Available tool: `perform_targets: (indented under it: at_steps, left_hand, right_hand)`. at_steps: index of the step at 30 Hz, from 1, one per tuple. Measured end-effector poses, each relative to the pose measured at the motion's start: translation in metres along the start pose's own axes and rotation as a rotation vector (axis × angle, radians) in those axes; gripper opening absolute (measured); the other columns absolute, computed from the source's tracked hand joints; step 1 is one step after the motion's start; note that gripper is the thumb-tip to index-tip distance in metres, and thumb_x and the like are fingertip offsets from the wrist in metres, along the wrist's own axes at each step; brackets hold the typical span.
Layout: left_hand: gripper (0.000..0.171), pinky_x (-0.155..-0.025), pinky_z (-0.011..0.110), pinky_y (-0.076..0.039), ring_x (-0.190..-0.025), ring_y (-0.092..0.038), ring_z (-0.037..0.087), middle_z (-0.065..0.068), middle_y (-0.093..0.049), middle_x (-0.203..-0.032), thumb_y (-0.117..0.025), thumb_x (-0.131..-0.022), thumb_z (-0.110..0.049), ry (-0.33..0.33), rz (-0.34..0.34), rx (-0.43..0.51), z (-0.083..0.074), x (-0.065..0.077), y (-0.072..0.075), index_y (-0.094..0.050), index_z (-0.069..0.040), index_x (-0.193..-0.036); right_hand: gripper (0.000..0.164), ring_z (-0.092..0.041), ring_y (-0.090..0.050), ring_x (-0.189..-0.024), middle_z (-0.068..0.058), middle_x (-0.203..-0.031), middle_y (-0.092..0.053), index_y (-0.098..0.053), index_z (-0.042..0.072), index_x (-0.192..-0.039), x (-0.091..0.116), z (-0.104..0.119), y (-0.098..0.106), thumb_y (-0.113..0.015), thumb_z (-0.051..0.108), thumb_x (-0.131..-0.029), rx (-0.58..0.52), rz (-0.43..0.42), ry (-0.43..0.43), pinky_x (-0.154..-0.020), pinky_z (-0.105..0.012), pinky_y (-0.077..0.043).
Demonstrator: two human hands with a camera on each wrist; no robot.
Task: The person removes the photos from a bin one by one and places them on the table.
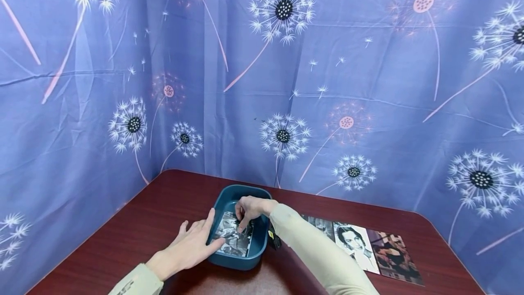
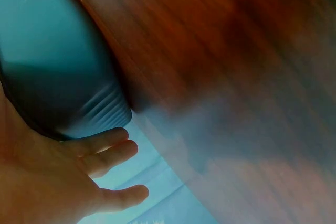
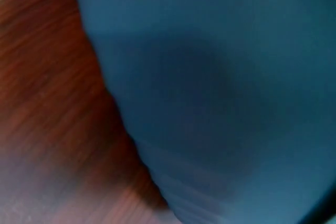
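Left hand (image 1: 190,246): fingers spread, blue tub (image 1: 236,263) just beside them. Right hand (image 1: 252,208): fingers bent down inside tub, black-and-white picture (image 1: 234,242) below them; pinching or not, cannot tell.

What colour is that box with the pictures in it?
The box is dark teal blue; it shows best in the head view.

On the table (image 1: 172,213), a bin (image 1: 233,263); in it, a photo (image 1: 230,246), partly under the right hand (image 1: 251,208); left hand (image 1: 190,247) at eight o'clock; between three and four, small object (image 1: 274,239) just beside, then three photos (image 1: 360,251) in a row; curtain (image 1: 241,117) behind at twelve.
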State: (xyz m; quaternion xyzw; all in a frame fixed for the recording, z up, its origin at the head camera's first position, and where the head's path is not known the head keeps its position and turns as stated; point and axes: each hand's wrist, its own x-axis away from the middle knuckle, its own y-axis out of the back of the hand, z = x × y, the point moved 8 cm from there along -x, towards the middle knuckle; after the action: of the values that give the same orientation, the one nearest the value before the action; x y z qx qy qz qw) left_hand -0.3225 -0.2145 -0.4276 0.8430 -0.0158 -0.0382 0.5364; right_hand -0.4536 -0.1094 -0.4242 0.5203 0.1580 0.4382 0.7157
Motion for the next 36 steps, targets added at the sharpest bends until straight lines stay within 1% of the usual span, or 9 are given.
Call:
perform_targets:
  at_steps: [5, 10, 15, 22, 24, 27, 30, 33, 36]
  left_hand:
    - [0.092, -0.109, 0.072, -0.009, -0.136, -0.039, 0.033, 0.014, -0.046, -0.146, -0.051, -0.089, -0.063, -0.003, 0.0, -0.001, -0.002, -0.001, 0.0, -0.02, -0.008, -0.155]
    - [0.091, -0.11, 0.072, -0.009, -0.136, -0.04, 0.033, 0.015, -0.047, -0.145, -0.052, -0.089, -0.063, 0.002, -0.004, 0.001, -0.003, -0.001, 0.0, -0.02, -0.008, -0.155]
    - [0.091, -0.109, 0.072, -0.009, -0.136, -0.04, 0.033, 0.014, -0.048, -0.145, -0.052, -0.089, -0.063, 0.0, -0.006, 0.006, -0.003, -0.001, -0.001, -0.02, -0.008, -0.155]
    - [0.091, -0.109, 0.073, -0.008, -0.136, -0.04, 0.033, 0.015, -0.048, -0.145, -0.051, -0.09, -0.063, -0.002, -0.004, 0.011, -0.004, 0.0, -0.002, -0.02, -0.008, -0.155]
    - [0.09, -0.109, 0.073, -0.009, -0.136, -0.04, 0.033, 0.016, -0.048, -0.145, -0.051, -0.09, -0.062, -0.003, -0.005, 0.009, -0.004, 0.0, -0.002, -0.019, -0.007, -0.155]
    - [0.091, -0.109, 0.072, -0.009, -0.135, -0.041, 0.034, 0.017, -0.049, -0.144, -0.05, -0.09, -0.064, 0.0, -0.009, 0.003, -0.003, 0.001, -0.002, -0.019, -0.007, -0.155]
    - [0.092, -0.11, 0.072, -0.009, -0.135, -0.041, 0.034, 0.017, -0.049, -0.143, -0.05, -0.089, -0.064, 0.003, -0.011, 0.0, -0.003, 0.001, -0.001, -0.019, -0.007, -0.155]
    - [0.092, -0.11, 0.071, -0.009, -0.135, -0.041, 0.034, 0.017, -0.048, -0.144, -0.051, -0.089, -0.063, 0.005, -0.012, 0.002, -0.002, 0.002, 0.001, -0.02, -0.007, -0.154]
    - [0.092, -0.109, 0.071, -0.009, -0.136, -0.041, 0.034, 0.017, -0.048, -0.144, -0.051, -0.09, -0.063, 0.001, -0.015, -0.004, -0.002, 0.003, 0.002, -0.019, -0.006, -0.154]
  right_hand:
    - [0.028, -0.006, -0.045, -0.061, 0.009, -0.071, -0.053, -0.061, 0.015, -0.079, 0.002, -0.001, 0.001, -0.087, 0.02, -0.07, 0.016, -0.031, -0.037, -0.057, -0.018, -0.038]
    - [0.032, -0.006, -0.042, -0.065, 0.008, -0.076, -0.05, -0.059, 0.014, -0.082, 0.001, 0.0, 0.003, -0.088, 0.02, -0.069, 0.042, -0.061, -0.029, -0.06, -0.018, -0.037]
    - [0.031, -0.004, -0.045, -0.067, 0.008, -0.078, -0.054, -0.062, 0.013, -0.085, 0.002, 0.002, 0.004, -0.088, 0.02, -0.069, 0.06, -0.088, -0.02, -0.06, -0.017, -0.04]
    - [0.026, -0.004, -0.047, -0.063, 0.007, -0.079, -0.057, -0.064, 0.016, -0.086, 0.006, 0.006, 0.012, -0.086, 0.02, -0.072, 0.097, -0.148, 0.006, -0.057, -0.018, -0.042]
    - [0.024, -0.004, -0.047, -0.063, 0.004, -0.082, -0.059, -0.065, 0.014, -0.088, 0.008, 0.008, 0.016, -0.085, 0.018, -0.073, 0.07, -0.16, 0.028, -0.058, -0.017, -0.042]
    - [0.022, -0.005, -0.046, -0.064, 0.0, -0.085, -0.061, -0.066, 0.009, -0.091, 0.01, 0.009, 0.022, -0.082, 0.013, -0.076, -0.022, -0.161, 0.051, -0.059, -0.018, -0.042]
    - [0.02, -0.008, -0.047, -0.065, -0.003, -0.086, -0.061, -0.065, 0.006, -0.093, 0.015, 0.008, 0.031, -0.079, 0.009, -0.078, -0.117, -0.162, 0.051, -0.06, -0.019, -0.041]
    - [0.02, -0.009, -0.046, -0.067, -0.004, -0.085, -0.06, -0.065, 0.005, -0.093, 0.021, 0.004, 0.046, -0.078, 0.007, -0.079, -0.149, -0.184, 0.056, -0.062, -0.02, -0.041]
    - [0.021, -0.009, -0.047, -0.069, -0.006, -0.085, -0.062, -0.064, 0.002, -0.092, 0.03, 0.0, 0.064, -0.078, 0.004, -0.077, -0.151, -0.23, 0.079, -0.065, -0.019, -0.04]
